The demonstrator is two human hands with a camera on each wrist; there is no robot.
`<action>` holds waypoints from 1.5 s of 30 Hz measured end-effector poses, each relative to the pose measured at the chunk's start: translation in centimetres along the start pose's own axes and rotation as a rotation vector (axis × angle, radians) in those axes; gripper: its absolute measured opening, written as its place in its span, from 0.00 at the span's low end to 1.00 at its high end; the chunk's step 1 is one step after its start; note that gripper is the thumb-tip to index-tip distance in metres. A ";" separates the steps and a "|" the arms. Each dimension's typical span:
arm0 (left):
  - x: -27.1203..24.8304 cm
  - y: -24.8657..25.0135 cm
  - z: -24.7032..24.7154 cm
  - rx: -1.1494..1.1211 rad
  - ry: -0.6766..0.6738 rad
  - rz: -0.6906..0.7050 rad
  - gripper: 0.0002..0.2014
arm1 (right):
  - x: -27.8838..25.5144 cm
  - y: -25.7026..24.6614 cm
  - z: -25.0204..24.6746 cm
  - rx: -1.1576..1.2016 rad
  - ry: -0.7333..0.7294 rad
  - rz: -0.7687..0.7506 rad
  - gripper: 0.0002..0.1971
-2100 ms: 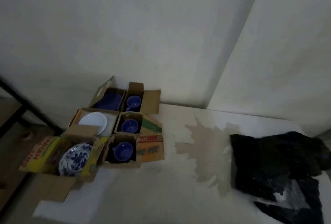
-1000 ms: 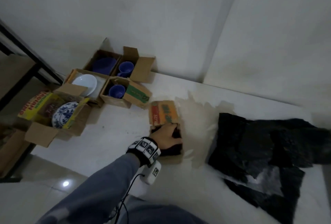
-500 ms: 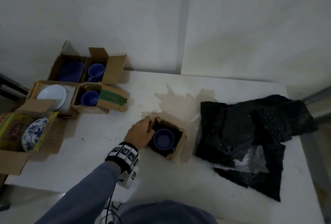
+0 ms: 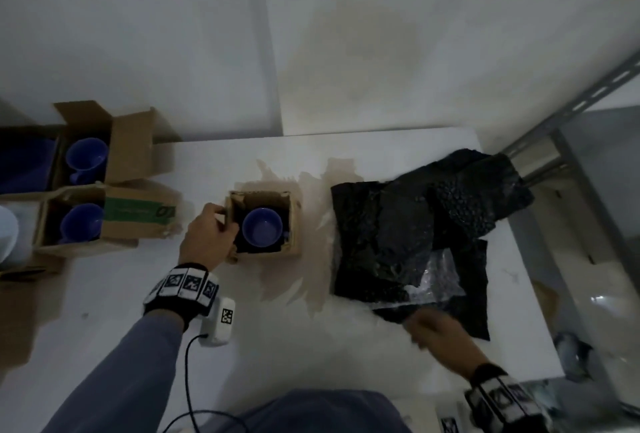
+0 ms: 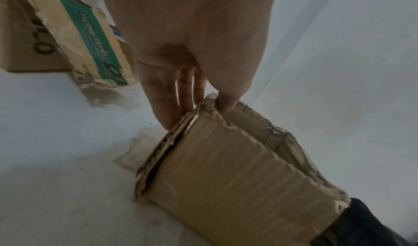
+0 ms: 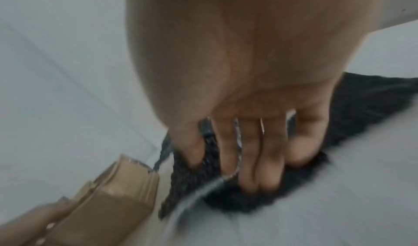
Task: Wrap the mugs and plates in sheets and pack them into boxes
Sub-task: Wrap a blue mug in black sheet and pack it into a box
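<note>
1. Head view. The left hand [image 4: 207,238] pinches the left wall of the small box [image 4: 294,221] at mid-desk [image 4: 277,346]; a blue mug [image 4: 261,232] stands unwrapped inside it. The right hand [image 4: 440,339] reaches to the near corner of the black sheets [image 4: 388,242] just right of the box. Two more mugs sit in boxes at far left. Risk: a tug on one wall could tip the box and mug.
2. Left wrist view. The thumb [image 5: 226,96] lies inside the rim and the fingers [image 5: 162,103] outside, clamping the cardboard.
3. Right wrist view. Blurred; fingers [image 6: 228,151] curl down onto the sheet edge, apparently gathering it. Risk: several stacked sheets could drag along together.
</note>
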State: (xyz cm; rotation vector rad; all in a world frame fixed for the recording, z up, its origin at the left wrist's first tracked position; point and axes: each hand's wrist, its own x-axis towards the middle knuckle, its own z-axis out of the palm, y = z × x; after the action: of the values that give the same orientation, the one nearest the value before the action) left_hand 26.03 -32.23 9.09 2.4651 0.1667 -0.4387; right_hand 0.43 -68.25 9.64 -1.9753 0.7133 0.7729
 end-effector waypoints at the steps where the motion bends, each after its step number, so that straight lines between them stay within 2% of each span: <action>1: -0.2 -0.1 0.1 -0.038 0.021 0.010 0.18 | 1.0 -0.5 -1.0 0.046 0.224 -0.048 0.09; 2: -0.4 -0.1 0.3 -0.073 0.055 0.033 0.22 | 2.0 -1.5 -2.1 0.080 0.425 -0.062 0.12; 3: -0.8 0.0 0.6 -0.083 0.090 0.060 0.25 | 3.1 -2.6 -2.9 0.088 0.555 -0.052 0.16; 4: -1.3 0.2 0.9 -0.076 0.116 0.081 0.27 | 4.3 -3.6 -3.5 0.133 0.616 -0.029 0.19; 6: -2.2 0.7 1.5 -0.044 0.127 0.114 0.29 | 6.2 -5.0 -3.7 0.221 0.642 0.037 0.22; 8: -2.7 0.6 2.0 0.003 0.116 0.177 0.30 | 7.6 -6.2 -3.8 0.311 0.687 0.065 0.19; 11: -2.8 -0.4 1.7 0.032 0.095 0.298 0.31 | 8.4 -7.5 -4.1 0.463 0.742 -0.127 0.10; 15: -3.1 -0.1 0.3 0.018 0.103 0.409 0.27 | 6.5 -10.7 -4.7 0.618 0.593 -0.457 0.13; 19: -4.0 3.3 -0.8 -0.152 0.122 0.478 0.15 | 2.5 -15.0 -5.1 0.771 0.386 -0.686 0.08; 21: -5.1 6.6 -1.3 -0.334 -0.023 0.448 0.12 | 0.6 -17.0 -4.2 0.785 0.283 -0.779 0.08; 23: -6.0 9.9 -1.8 -0.575 -0.294 0.314 0.19 | -0.3 -18.5 -2.5 0.793 0.164 -0.835 0.12; 25: -6.0 11.6 -1.7 -0.830 -0.479 0.201 0.22 | -0.8 -19.1 -0.5 0.813 0.050 -0.809 0.18; 26: -5.9 12.0 -1.9 -0.891 -0.496 0.183 0.19 | -1.1 -19.3 0.3 0.836 0.005 -0.783 0.21; 28: -5.8 12.0 -2.4 -0.819 -0.431 0.235 0.15 | -1.7 -19.7 1.0 0.973 -0.109 -0.697 0.23; 29: -5.8 11.5 -2.6 -0.744 -0.411 0.271 0.13 | -1.8 -19.9 1.0 1.085 -0.159 -0.620 0.19; 31: -5.8 9.7 -2.7 -0.623 -0.443 0.309 0.13 | -0.7 -20.1 0.6 1.237 -0.114 -0.420 0.16; 33: -6.0 7.6 -2.6 -0.575 -0.492 0.332 0.14 | 1.6 -20.3 0.6 1.235 -0.011 -0.297 0.19; 35: -6.4 5.5 -2.6 -0.580 -0.498 0.305 0.17 | 3.4 -20.8 1.3 1.261 0.055 -0.243 0.25; 38: -6.5 2.8 -2.7 -0.489 -0.455 0.251 0.18 | 4.6 -21.9 2.8 1.216 0.135 -0.342 0.21; 42: -6.1 -0.2 -2.5 -0.395 -0.279 0.193 0.27 | 6.1 -21.9 4.5 0.849 0.284 -0.592 0.22; 45: -5.7 -1.6 -1.8 -0.204 -0.265 0.217 0.28 | 8.0 -21.2 5.3 0.479 0.230 -0.586 0.25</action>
State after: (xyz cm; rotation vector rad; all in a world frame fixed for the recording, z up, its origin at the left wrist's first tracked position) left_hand 20.82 -29.95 11.49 2.1720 -0.1572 -0.6148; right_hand 19.64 -55.50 12.37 -1.7014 0.3632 0.0144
